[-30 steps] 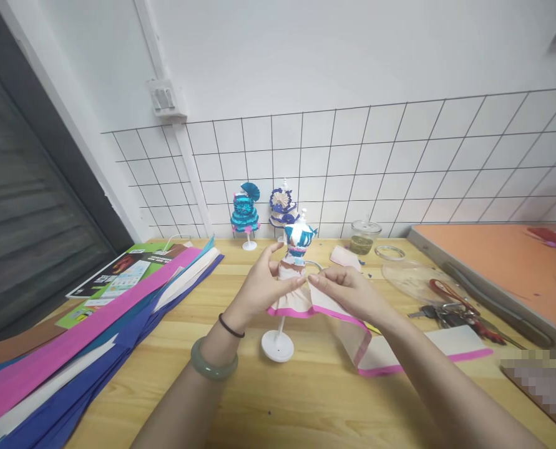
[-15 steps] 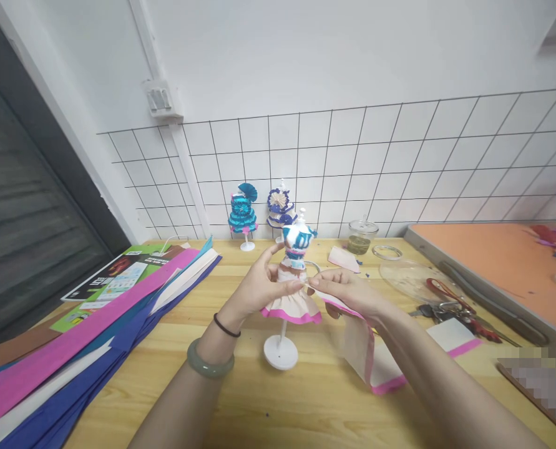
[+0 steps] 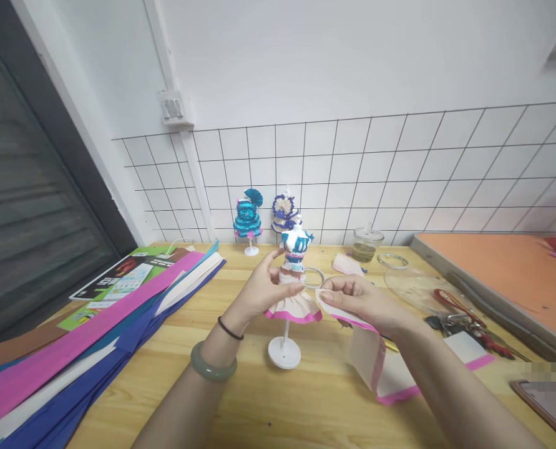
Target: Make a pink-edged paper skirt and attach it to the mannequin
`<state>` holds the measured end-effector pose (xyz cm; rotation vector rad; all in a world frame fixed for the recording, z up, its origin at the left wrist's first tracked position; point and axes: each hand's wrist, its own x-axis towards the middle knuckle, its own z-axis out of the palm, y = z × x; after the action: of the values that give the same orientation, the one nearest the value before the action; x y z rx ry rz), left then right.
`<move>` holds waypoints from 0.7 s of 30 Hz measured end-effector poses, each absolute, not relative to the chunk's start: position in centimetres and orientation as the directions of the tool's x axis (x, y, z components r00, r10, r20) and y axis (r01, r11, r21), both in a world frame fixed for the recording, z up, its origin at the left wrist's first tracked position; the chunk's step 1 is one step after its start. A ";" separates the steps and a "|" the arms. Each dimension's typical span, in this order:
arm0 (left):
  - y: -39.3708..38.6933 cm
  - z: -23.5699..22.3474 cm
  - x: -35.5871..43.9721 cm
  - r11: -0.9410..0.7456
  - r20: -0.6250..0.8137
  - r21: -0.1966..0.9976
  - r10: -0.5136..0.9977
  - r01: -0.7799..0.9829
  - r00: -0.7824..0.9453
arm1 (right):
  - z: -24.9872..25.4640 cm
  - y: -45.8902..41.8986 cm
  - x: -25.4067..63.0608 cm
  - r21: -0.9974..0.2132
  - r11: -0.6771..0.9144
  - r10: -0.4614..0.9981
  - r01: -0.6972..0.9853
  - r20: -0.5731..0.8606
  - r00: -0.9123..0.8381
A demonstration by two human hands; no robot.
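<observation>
My left hand (image 3: 271, 284) is wrapped round the waist of a miniature dress form (image 3: 295, 242), thumb across its front. The form stands upright on a white stem and round base, with a blue-and-white top and a cream skirt edged in pink. Just right of it, my right hand (image 3: 355, 302) pinches the end of a cream crepe paper strip (image 3: 366, 362) with a pink border. The strip hangs from my fingers and folds down onto the wooden table (image 3: 240, 399). A small gap shows between the pinched end and the skirt.
Two decorated dress forms, one teal (image 3: 248, 218) and one purple-and-cream (image 3: 283, 209), stand by the wall. Coloured paper lengths (image 3: 100, 340) lie at left. To the right are a lidded glass jar (image 3: 365, 243), tape ring (image 3: 392, 260), keys (image 3: 460, 324), phone (image 3: 546, 402) and orange board (image 3: 502, 268).
My right hand has drawn the strip's end slightly away from the skirt, to the right. My left hand keeps its hold on the dress form. The whole view has shifted a little.
</observation>
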<state>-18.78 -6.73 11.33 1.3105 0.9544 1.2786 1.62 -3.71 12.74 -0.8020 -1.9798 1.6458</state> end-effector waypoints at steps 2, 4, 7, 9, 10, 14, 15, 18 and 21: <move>-6.7 11.4 -18.9 -0.159 0.174 0.980 0.976 -0.119 0.128 | 12.8 -3.6 1.8 -0.985 0.094 0.681 0.145 -0.042 -0.731; -6.7 11.6 -19.1 -0.158 0.178 0.978 0.973 -0.137 0.148 | 12.9 -3.5 2.1 -0.986 0.086 0.689 0.144 -0.046 -0.723; -6.8 11.9 -19.5 -0.144 0.179 0.974 0.961 -0.172 0.211 | 13.2 -3.2 2.8 -0.980 0.105 0.716 0.172 -0.045 -0.697; -6.9 11.9 -19.9 -0.106 0.166 0.971 0.943 -0.216 0.287 | 13.6 -3.0 3.4 -0.981 0.097 0.740 0.168 -0.042 -0.671; -7.0 11.9 -20.1 -0.069 0.155 0.966 0.927 -0.250 0.343 | 13.7 -2.8 3.7 -0.985 0.079 0.745 0.153 -0.043 -0.665; -7.3 10.8 -20.3 0.159 0.109 0.921 0.774 -0.357 0.624 | 13.8 -2.2 5.0 -0.999 -0.020 0.675 0.044 -0.046 -0.737; -7.3 10.3 -20.3 0.203 0.105 0.912 0.725 -0.357 0.680 | 13.7 -2.2 5.2 -0.999 -0.036 0.641 0.029 -0.045 -0.766; -7.1 8.8 -19.6 0.276 0.101 0.904 0.603 -0.326 0.791 | 13.6 -2.4 5.5 -0.998 -0.049 0.582 -0.026 -0.007 -0.814; -6.7 7.5 -18.8 0.322 0.114 0.896 0.499 -0.306 0.859 | 13.8 -2.9 5.7 -0.996 -0.018 0.595 -0.087 0.059 -0.802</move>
<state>-18.76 -6.74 7.47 1.1259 0.1970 0.5330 5.66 -2.92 13.78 -0.5279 -1.7856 1.8716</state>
